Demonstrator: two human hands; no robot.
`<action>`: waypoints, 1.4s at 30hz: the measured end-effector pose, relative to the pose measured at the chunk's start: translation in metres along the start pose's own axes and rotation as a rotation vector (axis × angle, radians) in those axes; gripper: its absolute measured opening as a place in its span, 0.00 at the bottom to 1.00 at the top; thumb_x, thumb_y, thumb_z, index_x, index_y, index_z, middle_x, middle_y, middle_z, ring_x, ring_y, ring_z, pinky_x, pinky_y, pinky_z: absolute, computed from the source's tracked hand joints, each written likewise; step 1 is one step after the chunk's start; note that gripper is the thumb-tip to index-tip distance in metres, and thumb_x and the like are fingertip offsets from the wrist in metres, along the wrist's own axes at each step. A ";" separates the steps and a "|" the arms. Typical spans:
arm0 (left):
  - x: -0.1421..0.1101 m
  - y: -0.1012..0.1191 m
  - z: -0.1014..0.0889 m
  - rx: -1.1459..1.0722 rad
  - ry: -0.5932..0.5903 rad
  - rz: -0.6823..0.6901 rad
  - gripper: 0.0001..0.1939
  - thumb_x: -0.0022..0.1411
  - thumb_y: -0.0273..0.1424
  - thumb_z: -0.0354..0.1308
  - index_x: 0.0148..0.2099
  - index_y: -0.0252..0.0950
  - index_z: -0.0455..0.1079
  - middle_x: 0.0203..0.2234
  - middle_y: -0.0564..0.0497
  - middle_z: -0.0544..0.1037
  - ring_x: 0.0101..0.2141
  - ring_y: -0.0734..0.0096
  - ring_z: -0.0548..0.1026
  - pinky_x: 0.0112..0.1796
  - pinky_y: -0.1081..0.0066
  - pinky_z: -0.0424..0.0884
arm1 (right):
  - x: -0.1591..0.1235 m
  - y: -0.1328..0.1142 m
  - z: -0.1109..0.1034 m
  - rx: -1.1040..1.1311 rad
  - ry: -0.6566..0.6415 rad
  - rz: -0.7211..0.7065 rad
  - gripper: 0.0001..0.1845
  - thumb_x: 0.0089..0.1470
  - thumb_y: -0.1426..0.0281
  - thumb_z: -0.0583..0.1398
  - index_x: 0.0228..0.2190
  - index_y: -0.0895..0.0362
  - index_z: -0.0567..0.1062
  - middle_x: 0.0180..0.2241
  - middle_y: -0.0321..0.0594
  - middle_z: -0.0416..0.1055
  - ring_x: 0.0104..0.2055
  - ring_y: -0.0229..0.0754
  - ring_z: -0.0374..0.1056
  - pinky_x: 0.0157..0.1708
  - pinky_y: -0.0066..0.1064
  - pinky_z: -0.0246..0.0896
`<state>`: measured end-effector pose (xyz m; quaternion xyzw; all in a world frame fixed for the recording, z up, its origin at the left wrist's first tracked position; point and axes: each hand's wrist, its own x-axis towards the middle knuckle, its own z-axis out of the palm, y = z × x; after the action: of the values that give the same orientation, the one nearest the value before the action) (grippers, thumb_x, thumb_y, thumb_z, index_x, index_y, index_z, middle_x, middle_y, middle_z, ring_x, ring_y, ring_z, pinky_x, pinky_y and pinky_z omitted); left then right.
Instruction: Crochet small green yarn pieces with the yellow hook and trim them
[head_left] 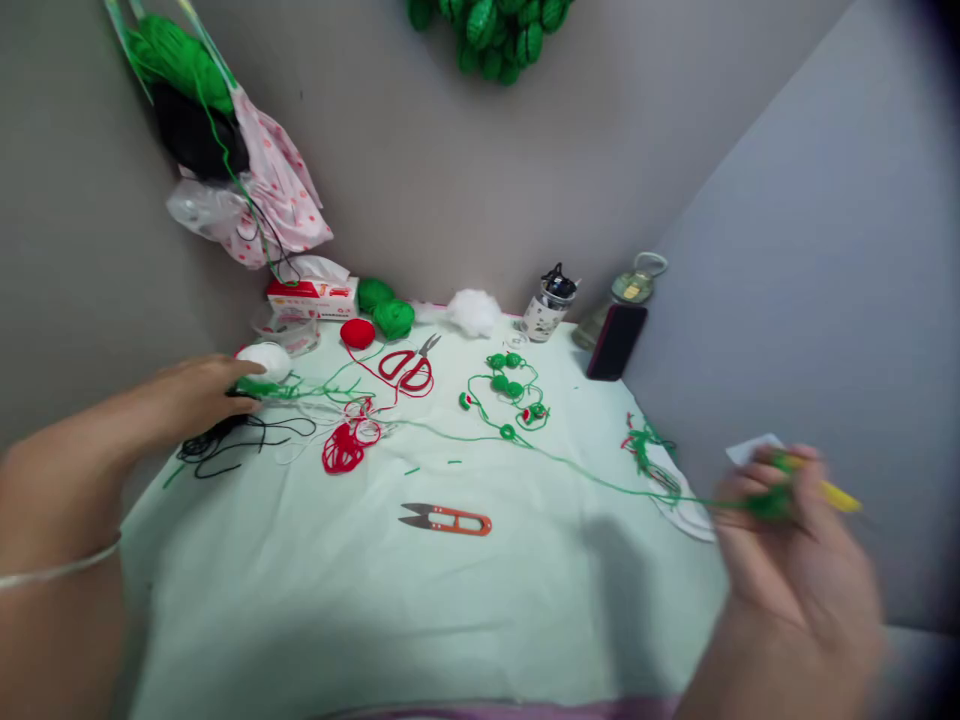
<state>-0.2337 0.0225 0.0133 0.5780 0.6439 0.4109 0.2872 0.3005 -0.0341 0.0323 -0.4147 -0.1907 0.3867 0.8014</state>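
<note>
At the left of the table, my left hand [214,385] has its thumb and fingers closed around a bundle of green yarn strands [281,388]. A white yarn ball [266,360] lies just behind those fingers, and black yarn [217,440] lies below them. My right hand [787,550], raised at the right and blurred, is closed on a small green yarn piece [769,502] together with a yellow crochet hook [838,495]. From that piece a green strand [600,480] runs leftward across the table. Small green crocheted pieces [508,386] lie mid-table.
Orange thread snips [454,520] lie at centre front, red-handled scissors [405,370] farther back. Red yarn [343,448] is tangled near the left. Along the back stand a tissue box [315,298], green yarn balls [394,318], white stuffing [474,313], a cup [544,318] and a phone [616,342].
</note>
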 end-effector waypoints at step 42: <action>-0.055 0.089 0.199 -0.897 -0.569 -0.391 0.37 0.55 0.28 0.70 0.65 0.41 0.65 0.29 0.57 0.73 0.31 0.73 0.77 0.33 0.73 0.73 | -0.079 0.138 0.093 -0.239 -0.409 0.175 0.05 0.56 0.65 0.66 0.33 0.53 0.83 0.33 0.38 0.78 0.27 0.33 0.63 0.28 0.27 0.62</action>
<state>-0.0113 0.0072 -0.0149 0.3572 0.3986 0.4115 0.7377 0.1293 0.0021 -0.0249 -0.4348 -0.3566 0.5048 0.6549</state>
